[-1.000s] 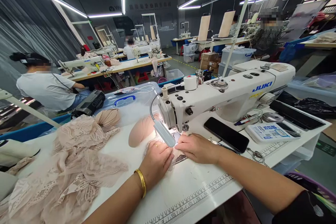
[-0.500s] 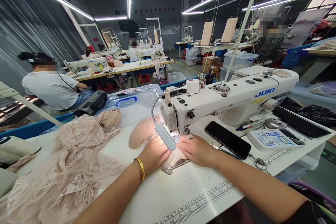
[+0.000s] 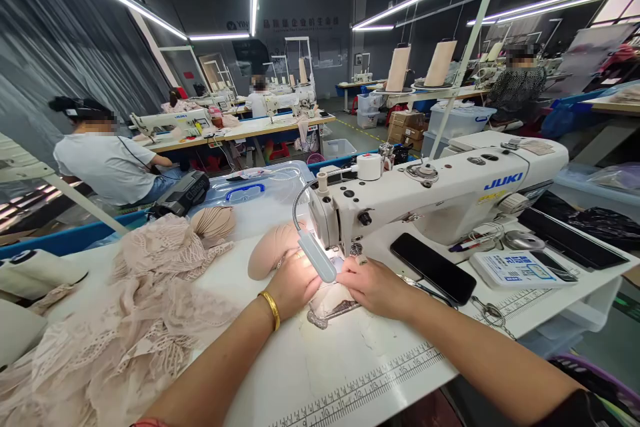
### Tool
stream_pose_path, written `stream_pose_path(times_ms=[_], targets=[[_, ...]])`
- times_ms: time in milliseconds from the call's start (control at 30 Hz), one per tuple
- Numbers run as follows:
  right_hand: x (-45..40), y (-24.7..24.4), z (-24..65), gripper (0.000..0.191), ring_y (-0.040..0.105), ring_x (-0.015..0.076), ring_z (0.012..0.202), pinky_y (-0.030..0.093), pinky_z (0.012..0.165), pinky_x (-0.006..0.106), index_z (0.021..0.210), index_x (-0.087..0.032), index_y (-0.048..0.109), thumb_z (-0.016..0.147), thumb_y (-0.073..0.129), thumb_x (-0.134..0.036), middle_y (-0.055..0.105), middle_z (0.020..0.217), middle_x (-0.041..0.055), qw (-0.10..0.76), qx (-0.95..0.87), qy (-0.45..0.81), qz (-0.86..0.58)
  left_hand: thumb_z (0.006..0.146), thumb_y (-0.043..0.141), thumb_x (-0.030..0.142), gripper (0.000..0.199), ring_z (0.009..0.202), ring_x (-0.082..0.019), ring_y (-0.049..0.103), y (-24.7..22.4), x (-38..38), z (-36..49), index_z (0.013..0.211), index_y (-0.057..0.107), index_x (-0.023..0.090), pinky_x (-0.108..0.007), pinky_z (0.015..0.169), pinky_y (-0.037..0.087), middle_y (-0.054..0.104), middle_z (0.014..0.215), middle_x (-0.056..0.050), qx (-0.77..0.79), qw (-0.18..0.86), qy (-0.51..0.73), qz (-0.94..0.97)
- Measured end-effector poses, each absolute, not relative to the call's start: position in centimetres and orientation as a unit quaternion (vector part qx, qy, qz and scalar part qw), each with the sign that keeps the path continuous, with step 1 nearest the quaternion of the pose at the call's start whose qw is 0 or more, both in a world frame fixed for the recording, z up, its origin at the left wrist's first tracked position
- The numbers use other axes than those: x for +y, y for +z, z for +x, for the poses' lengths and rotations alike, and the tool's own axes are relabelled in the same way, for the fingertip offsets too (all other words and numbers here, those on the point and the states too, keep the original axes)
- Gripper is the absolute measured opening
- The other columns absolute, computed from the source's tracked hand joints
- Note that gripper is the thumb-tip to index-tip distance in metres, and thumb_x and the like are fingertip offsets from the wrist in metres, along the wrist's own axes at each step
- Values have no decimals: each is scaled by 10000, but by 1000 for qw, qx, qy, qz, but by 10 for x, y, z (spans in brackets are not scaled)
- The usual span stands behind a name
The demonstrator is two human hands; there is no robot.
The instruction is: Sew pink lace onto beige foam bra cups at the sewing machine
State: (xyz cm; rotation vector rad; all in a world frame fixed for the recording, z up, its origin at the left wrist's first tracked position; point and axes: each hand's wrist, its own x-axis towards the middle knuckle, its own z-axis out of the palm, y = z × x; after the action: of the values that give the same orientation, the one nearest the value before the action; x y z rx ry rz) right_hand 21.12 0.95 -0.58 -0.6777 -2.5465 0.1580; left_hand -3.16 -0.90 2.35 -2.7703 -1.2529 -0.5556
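In the head view, a beige moulded bra cup (image 3: 270, 251) lies on the white sewing table, at the left of the needle area of a white JUKI sewing machine (image 3: 425, 183). My left hand (image 3: 296, 285), with a gold bangle at its wrist, is closed on the cup's near edge. My right hand (image 3: 376, 285) has its fingers pressed together just right of the needle area. What lies between those fingertips is hidden. A lit lamp (image 3: 318, 256) on a bendy neck hangs over both hands' fingertips and covers part of the work.
A heap of beige lace fabric (image 3: 155, 307) spreads over the left of the table. On the right lie a black phone (image 3: 433, 268), small scissors (image 3: 490, 310) and a white-and-blue box (image 3: 515, 269). A clear lidded bin (image 3: 250, 197) stands behind. Co-workers sit at other machines.
The camera view has shifted slightly, moving the background a little right and down. Both hands stay beside the needle area, with hardly any visible movement of the cup.
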Motion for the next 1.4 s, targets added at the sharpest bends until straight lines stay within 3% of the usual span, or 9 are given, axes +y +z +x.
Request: stream_pose_path(times_ms=[267,400,567,700,833,933,1033,1200,1400], targets=[[5,-3,212,261,503,195,779,374,666,299,1005,-202,686,909,511,-34,621,875,43,257,-930,91,-248,949,470,114,239,831,-268,611,20,-12,-35,826,660,190,-415,761,445,691,850,-94,-433,32,-202,-878],[-18,8,198,80,575,213,841,435,759,341,1050,-214,612,995,555,-227,661,927,39,285,-854,279,-334,978,435,109,238,811,-229,646,21,-39,-33,932,654,189,-371,764,500,709,861,-75,-436,4,-244,-866],[-60,26,170,509,538,152,696,389,656,265,1275,-216,528,838,757,-339,584,735,-61,318,-561,681,-347,998,528,181,209,991,-208,703,27,-91,-54,1152,650,255,-369,932,510,771,1074,-26,-407,-72,-279,-867],[-92,39,164,652,544,107,710,429,722,241,1323,-244,566,739,854,-288,649,872,-33,382,-342,802,-305,934,577,254,297,1086,-291,700,31,-125,-101,1218,661,243,-448,937,536,754,1186,-81,-543,-54,-304,-781],[-112,44,161,687,570,123,761,455,715,235,1343,-302,591,737,913,-326,618,855,-41,439,-290,803,-280,891,666,419,307,1044,-326,693,37,-178,-101,1133,714,237,-477,959,521,747,1129,-99,-653,-76,-411,-632],[-123,43,157,660,564,119,753,433,664,215,1328,-323,626,745,929,-386,585,828,-50,471,-309,771,-297,905,657,664,472,833,-266,712,30,-218,-55,939,757,204,-358,772,539,757,896,-100,-549,-436,-440,-561],[-142,35,159,561,586,137,769,460,686,236,1296,-336,664,801,883,-480,600,842,-37,500,-382,707,-324,716,654,906,853,845,-281,748,16,-231,-8,1116,781,163,-349,743,561,789,1025,-181,-339,-757,-403,-388],[-187,12,183,327,652,238,1040,514,938,350,1228,-351,724,936,742,-495,720,1136,39,441,-581,592,-343,863,818,486,357,1124,-264,702,29,-206,16,1056,781,188,-345,967,550,769,1186,-116,-357,-645,-648,-194],[-179,17,194,455,472,292,1441,324,1231,441,1400,-381,641,972,683,-532,587,1512,32,388,-610,604,-335,779,902,340,250,1109,-308,714,48,-200,21,940,809,173,-422,979,581,799,1062,-103,-385,-634,-631,-225]])
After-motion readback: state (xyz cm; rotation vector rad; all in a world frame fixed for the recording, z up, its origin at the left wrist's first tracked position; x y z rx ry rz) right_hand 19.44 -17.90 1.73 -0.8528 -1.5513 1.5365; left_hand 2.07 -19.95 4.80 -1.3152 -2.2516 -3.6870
